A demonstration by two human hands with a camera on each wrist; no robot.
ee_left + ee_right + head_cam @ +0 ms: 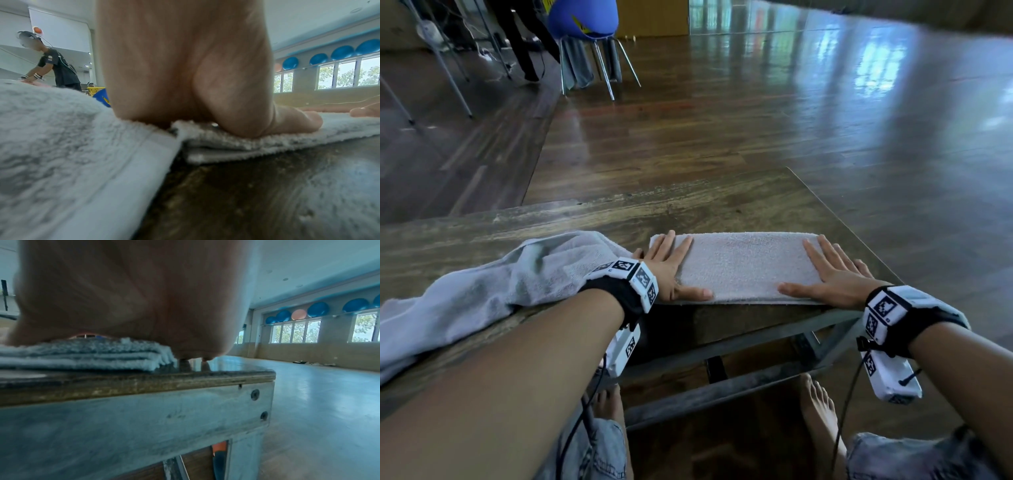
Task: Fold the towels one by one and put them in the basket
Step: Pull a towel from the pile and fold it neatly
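Observation:
A grey-white towel (746, 265), folded into a long narrow strip, lies on the wooden table (688, 205) near its front right corner. My left hand (671, 267) lies flat on the strip's left end, fingers straight. My right hand (825, 274) lies flat on its right end, outer fingers over the edge onto the table. The left wrist view shows my left palm (236, 116) pressing the towel's folded layers (226, 146). In the right wrist view the stacked layers (92, 356) sit under my right palm (144, 305). No basket stands near me.
A crumpled pale blue-grey towel (493, 291) lies on the table's left part, under my left forearm. The table's right edge (859, 240) runs just past my right hand. A blue chair (589, 41) stands far back on the wooden floor. A distant person (55, 65) and yellow crate (94, 91) show.

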